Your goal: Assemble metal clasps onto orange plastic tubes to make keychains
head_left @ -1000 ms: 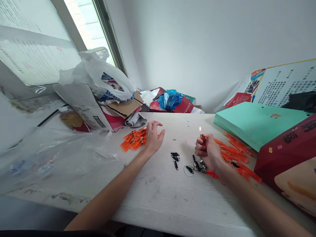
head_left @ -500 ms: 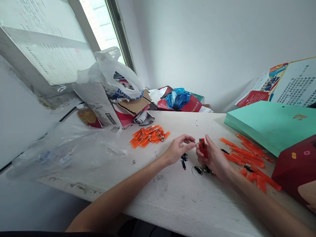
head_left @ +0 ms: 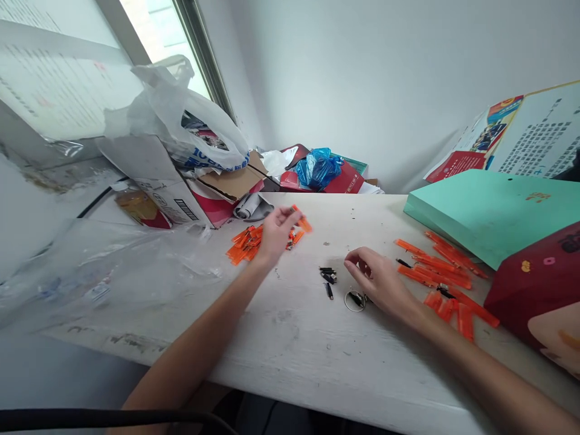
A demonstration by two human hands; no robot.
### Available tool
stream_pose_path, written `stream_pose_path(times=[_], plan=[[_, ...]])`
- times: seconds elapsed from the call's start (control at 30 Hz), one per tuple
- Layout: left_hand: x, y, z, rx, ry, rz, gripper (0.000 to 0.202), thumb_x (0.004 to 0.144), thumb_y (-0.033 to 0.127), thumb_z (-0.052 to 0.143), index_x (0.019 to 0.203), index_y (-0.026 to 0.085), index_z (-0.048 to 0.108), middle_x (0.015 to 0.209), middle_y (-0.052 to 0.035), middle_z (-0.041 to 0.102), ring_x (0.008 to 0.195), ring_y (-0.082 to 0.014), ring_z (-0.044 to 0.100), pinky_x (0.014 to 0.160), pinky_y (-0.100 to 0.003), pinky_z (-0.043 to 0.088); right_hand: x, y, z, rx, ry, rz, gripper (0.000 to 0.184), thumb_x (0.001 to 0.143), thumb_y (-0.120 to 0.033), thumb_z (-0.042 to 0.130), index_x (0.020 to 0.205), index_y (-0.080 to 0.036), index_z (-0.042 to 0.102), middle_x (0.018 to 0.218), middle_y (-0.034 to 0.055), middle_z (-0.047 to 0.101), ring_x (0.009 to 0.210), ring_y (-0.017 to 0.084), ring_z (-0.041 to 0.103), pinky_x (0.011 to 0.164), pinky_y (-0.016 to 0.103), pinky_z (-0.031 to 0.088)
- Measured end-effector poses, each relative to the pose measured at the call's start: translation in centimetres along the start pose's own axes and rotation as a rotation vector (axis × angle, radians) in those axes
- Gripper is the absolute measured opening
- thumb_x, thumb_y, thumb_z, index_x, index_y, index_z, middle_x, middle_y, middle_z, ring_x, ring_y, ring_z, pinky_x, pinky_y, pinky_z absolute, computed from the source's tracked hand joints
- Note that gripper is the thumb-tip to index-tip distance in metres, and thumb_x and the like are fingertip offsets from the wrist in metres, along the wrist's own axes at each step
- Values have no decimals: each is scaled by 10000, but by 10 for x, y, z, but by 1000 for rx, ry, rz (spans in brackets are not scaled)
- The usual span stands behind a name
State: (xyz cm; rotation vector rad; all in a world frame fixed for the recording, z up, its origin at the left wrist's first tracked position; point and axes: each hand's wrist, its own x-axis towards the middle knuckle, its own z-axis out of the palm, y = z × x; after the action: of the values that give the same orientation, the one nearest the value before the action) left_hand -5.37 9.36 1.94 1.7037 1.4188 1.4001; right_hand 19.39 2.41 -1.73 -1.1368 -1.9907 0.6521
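Orange is what my left hand [head_left: 275,232] has: one orange translucent plastic lighter [head_left: 301,221], blurred, pinched at my fingertips just above the heap of orange lighters [head_left: 244,246] at the far left of the white wooden table [head_left: 308,356]. My right hand [head_left: 379,281] is loose and curled, palm down, gripping nothing that I can see. Its fingertips hang near the small black and metal parts [head_left: 327,277], and the thin wire ring [head_left: 354,300] lies just beside it. Further right, orange plastic lighter bodies [head_left: 435,272] lie scattered in front of the mint-green flat box [head_left: 489,217].

I judge this to be the setting-down step, one lighter going to the left heap while the right hand goes to the parts. Next I should release low over the heap so the lighter does not skid off. The right hand needs a fine pinch, since the parts are tiny and lie close together.
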Motion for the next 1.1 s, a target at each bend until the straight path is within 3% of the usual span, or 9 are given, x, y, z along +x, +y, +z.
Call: stream_pose_path(times=[0.13, 0.27, 0.47, 0.73, 1.1], plan=[[25, -24, -45, 352, 163, 10, 242, 862, 377, 680, 1011, 187, 667, 1062, -93, 709, 1039, -268, 623, 911, -365, 459, -3, 9, 2, -249, -33, -136, 144, 965, -194, 535, 1040, -201, 658, 1071, 101, 685, 1033, 275, 605, 854, 405, 468], [34, -49, -67, 632, 139, -43, 177, 851, 351, 688, 937, 200, 723, 983, -103, 740, 1026, -315, 627, 933, -422, 422, -2, 18, -5, -433, -23, -104, 224, 956, -145, 517, 1107, -180, 678, 1152, 124, 681, 1086, 306, 595, 884, 429, 465], [33, -64, -66, 844, 28, -78, 200, 897, 391, 646, 928, 228, 758, 1056, -113, 772, 1063, -346, 644, 977, -469, 391, 3, 30, -23, -599, -20, 47, 176, 967, -253, 586, 1063, -186, 718, 1057, 120, 712, 994, 310, 630, 793, 401, 432], [33, -65, -66, 932, -26, -110, 300, 937, 469, 583, 1078, 240, 716, 1224, -107, 718, 1165, -336, 617, 1043, -489, 412, 0, 17, -15, -596, -103, 82, 247, 1007, -205, 532, 1193, -196, 694, 1098, 112, 697, 1061, 286, 613, 871, 391, 442], [30, -58, -58, 925, -6, -61, 370, 935, 489, 587, 1143, 195, 673, 1268, -171, 626, 1250, -397, 513, 1040, -571, 399, 4, 16, -15, -556, -125, 135, 145, 992, -189, 547, 965, -194, 690, 1020, 77, 737, 1008, 265, 640, 797, 364, 410]])
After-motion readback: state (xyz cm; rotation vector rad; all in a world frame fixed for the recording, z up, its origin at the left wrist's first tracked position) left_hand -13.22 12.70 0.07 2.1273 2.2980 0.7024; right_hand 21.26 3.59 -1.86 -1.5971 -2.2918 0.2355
